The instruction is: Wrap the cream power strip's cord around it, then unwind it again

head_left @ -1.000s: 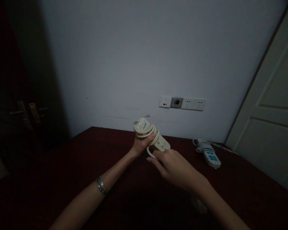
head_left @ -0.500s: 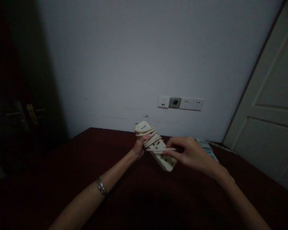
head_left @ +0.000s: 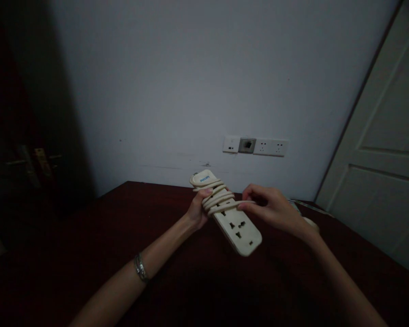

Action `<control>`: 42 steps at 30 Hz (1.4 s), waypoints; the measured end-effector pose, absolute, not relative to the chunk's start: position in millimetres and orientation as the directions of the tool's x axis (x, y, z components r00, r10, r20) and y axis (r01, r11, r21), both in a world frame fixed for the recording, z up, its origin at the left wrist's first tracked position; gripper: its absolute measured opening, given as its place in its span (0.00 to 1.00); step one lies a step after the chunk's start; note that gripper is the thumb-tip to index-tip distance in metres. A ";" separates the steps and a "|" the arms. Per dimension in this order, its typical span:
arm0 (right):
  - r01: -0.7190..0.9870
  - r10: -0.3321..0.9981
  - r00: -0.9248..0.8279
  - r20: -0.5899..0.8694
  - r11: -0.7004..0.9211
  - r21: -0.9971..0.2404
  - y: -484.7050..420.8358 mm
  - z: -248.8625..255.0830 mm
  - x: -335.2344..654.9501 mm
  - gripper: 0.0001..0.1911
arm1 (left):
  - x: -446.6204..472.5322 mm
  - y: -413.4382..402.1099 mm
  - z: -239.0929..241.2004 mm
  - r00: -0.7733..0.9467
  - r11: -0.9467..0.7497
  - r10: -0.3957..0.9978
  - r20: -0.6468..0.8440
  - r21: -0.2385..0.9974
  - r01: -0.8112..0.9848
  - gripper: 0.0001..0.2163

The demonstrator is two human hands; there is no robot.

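Note:
A white power strip (head_left: 242,232) with blue lettering at its far end is held tilted above the dark red table. Its white cord (head_left: 221,196) is wound several times around the upper half, leaving the sockets at the near end bare. My left hand (head_left: 199,209) is closed around the strip's left side, thumb pressing on the cord loops. Between the thumb and fingers of my right hand (head_left: 271,206), a stretch of the cord is pinched and pulled out to the right of the strip.
The dark red tabletop (head_left: 150,209) reaches back to a pale wall with socket plates (head_left: 269,147). A panelled white door (head_left: 381,145) stands at the right. A partly hidden light-coloured item (head_left: 296,207) lies behind my right hand. Door handles (head_left: 42,159) show at the far left.
My right hand has moved slightly right and up, drawing the cord against the other loops. The strip has turned, showing more of its socket face at the near end.

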State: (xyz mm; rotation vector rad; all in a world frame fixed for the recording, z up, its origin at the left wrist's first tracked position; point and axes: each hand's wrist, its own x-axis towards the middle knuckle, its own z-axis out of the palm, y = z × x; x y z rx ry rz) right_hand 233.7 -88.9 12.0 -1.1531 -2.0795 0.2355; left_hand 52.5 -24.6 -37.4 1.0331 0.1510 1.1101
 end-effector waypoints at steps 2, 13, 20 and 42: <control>0.635 0.795 -0.333 0.506 0.586 -0.503 -87.1 9.7 233.4 0.11 | 50.1 -24.9 -33.8 0.440 0.026 0.808 0.391 0.723 -0.690 0.18; 0.516 0.771 -0.334 0.542 0.631 -0.580 -85.8 6.0 232.0 0.09 | 44.8 -26.8 -30.7 0.553 0.082 0.736 0.390 0.760 -0.645 0.22; 0.485 0.745 -0.308 0.592 0.658 -0.576 -75.8 -4.7 227.3 0.08 | 47.3 -31.1 -25.5 0.501 0.093 0.784 0.366 0.729 -0.678 0.19; 0.445 0.676 -0.150 0.721 0.698 -0.562 -57.3 -49.7 197.4 0.32 | 49.9 -32.3 -14.9 0.203 0.052 0.946 0.254 0.500 -0.865 0.11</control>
